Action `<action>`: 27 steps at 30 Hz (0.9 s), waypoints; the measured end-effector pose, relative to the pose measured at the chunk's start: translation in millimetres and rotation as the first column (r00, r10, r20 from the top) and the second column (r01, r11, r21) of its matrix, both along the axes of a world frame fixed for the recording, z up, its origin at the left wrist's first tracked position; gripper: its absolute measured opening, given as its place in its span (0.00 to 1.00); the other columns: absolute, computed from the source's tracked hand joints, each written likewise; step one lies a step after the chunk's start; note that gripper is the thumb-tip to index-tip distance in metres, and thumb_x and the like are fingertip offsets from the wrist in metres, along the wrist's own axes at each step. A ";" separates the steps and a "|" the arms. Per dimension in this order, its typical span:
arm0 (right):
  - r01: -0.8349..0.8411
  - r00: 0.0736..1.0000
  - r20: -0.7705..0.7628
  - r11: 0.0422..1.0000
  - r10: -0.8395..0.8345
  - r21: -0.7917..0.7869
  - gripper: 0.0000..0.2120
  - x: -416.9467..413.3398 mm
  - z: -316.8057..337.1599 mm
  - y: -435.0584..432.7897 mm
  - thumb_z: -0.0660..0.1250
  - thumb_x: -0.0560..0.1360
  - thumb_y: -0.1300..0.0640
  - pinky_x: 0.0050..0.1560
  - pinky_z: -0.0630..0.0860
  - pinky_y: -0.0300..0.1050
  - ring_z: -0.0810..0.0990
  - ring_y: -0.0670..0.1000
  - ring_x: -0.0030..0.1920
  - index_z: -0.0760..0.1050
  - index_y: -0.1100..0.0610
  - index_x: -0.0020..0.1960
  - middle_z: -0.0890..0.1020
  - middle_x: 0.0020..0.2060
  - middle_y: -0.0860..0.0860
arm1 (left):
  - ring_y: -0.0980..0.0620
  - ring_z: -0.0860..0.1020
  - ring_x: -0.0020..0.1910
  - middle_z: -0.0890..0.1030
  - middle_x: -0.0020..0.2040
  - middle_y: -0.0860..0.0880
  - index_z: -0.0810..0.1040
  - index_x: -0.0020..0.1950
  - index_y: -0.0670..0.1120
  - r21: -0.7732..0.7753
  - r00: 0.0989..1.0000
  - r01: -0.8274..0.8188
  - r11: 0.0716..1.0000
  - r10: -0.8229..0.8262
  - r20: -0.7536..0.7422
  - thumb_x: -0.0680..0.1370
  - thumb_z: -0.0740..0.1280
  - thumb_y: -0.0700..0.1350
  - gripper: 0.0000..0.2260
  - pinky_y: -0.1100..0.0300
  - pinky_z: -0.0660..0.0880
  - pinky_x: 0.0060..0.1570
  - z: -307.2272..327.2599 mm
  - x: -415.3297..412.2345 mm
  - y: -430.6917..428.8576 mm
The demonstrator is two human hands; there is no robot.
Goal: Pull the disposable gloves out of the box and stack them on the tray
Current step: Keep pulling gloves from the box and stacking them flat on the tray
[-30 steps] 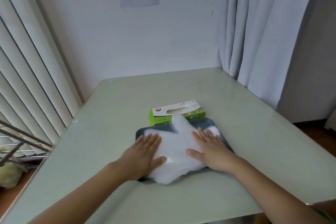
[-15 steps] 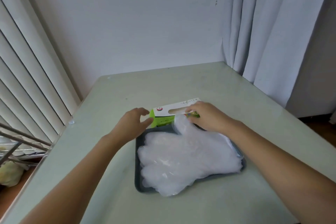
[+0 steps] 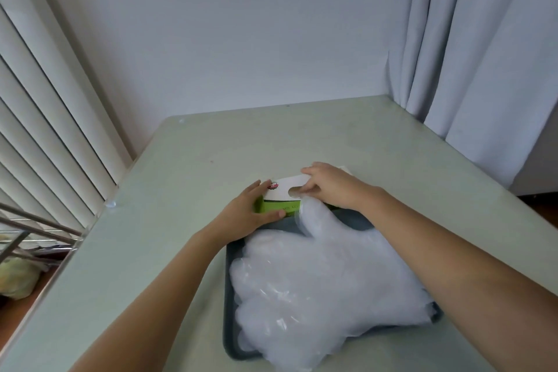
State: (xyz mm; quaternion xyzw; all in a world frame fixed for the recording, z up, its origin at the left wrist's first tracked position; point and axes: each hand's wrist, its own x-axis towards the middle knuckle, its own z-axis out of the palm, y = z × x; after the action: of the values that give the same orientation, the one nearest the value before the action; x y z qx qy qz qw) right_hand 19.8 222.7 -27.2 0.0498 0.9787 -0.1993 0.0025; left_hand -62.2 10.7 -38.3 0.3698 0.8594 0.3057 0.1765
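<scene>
Pale green tabletop (image 3: 181,190) runs back to a white wall (image 3: 241,39). Blinds (image 3: 45,100) hang along its left edge and a curtain (image 3: 483,39) hangs at its far right corner. A wide stretch of tabletop lies between the fingers and the wall, and more lies to the left of them.

The box (image 3: 283,187) is white on top and green in front. It sits just past the far edge of the tray (image 3: 228,281). The left hand (image 3: 244,217) grips the box's left end, with its fingers (image 3: 262,184) on the side and the thumb along the green front. The right hand (image 3: 332,187) is over the box top, with bent fingers (image 3: 305,187) at the slot. I cannot tell if they are pinching anything there.

Just below the fingers, the gloves (image 3: 326,281) lie in a thick, cloudy, see-through pile. The pile fills the dark tray and spills over its near edge. One glove thumb pokes up toward the box, right under the right hand.
</scene>
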 end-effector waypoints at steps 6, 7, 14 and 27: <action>-0.051 0.980 -0.192 0.998 0.056 0.029 0.10 -3.8 -2.0 -1.6 0.70 0.76 0.53 0.51 0.68 0.37 0.71 0.48 0.54 0.83 0.59 0.42 0.73 0.54 0.48 | 0.57 0.58 0.75 0.55 0.78 0.57 0.58 0.77 0.57 0.056 0.999 -0.009 0.998 0.006 0.054 0.74 0.70 0.57 0.35 0.66 0.54 0.67 -7.3 -4.5 -1.5; -0.058 0.977 -0.205 0.998 0.058 0.007 0.08 -3.0 -2.7 -0.6 0.70 0.75 0.56 0.49 0.67 0.35 0.71 0.48 0.54 0.83 0.59 0.41 0.73 0.53 0.47 | 0.57 0.58 0.75 0.55 0.78 0.58 0.57 0.77 0.57 0.059 0.998 -0.010 0.998 0.007 0.059 0.74 0.70 0.57 0.35 0.66 0.54 0.67 -8.2 -5.1 -1.4; 0.087 0.921 -0.305 0.889 -0.244 -0.450 0.03 2.6 -6.0 11.6 0.75 0.70 0.61 0.45 0.67 0.25 0.75 0.40 0.43 0.82 0.56 0.39 0.77 0.45 0.45 | 0.59 0.58 0.75 0.54 0.78 0.60 0.57 0.77 0.59 0.079 0.997 -0.009 0.997 0.003 0.076 0.74 0.70 0.57 0.35 0.67 0.54 0.67 -11.0 -6.3 -2.1; -0.293 0.861 -0.070 -0.381 -0.504 -0.877 0.19 17.7 23.2 32.3 0.82 0.57 0.60 0.52 0.81 0.45 0.83 0.51 0.47 0.83 0.63 0.46 0.84 0.45 0.56 | 0.53 0.63 0.73 0.58 0.76 0.57 0.67 0.73 0.59 -0.006 0.998 0.002 1.000 -0.002 0.057 0.75 0.70 0.56 0.27 0.61 0.57 0.71 -2.3 -4.3 1.8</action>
State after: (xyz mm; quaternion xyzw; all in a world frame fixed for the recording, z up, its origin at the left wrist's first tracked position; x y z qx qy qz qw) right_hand 37.4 255.0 -4.0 0.0773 0.3217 -0.9188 -0.2151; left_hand -66.5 12.4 -40.5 0.3611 0.8546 0.3134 0.2025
